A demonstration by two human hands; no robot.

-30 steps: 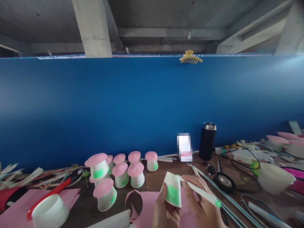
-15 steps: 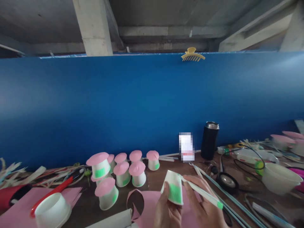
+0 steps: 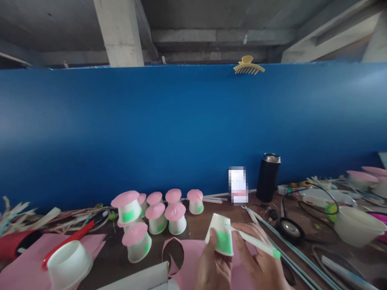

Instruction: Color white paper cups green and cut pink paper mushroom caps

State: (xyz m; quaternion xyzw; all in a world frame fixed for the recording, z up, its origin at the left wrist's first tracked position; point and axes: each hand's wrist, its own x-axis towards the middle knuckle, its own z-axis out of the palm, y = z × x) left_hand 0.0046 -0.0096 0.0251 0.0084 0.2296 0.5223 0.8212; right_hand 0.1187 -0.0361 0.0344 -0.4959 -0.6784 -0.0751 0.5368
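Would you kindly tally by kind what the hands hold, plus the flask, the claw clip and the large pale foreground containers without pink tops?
White-and-green cup, in left hand: 1
Green-ended marker, in right hand: 1
Black flask: 1
Yellow claw clip: 1
Pale left container and pale right container: 2
Total: 6

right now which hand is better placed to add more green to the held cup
Probably the right hand: it holds the green-ended marker, tip at the cup, while the left hand holds that cup.

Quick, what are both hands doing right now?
Left hand: closed around a white paper cup with green colouring on it.
Right hand: closed, holding a white marker with a green end.
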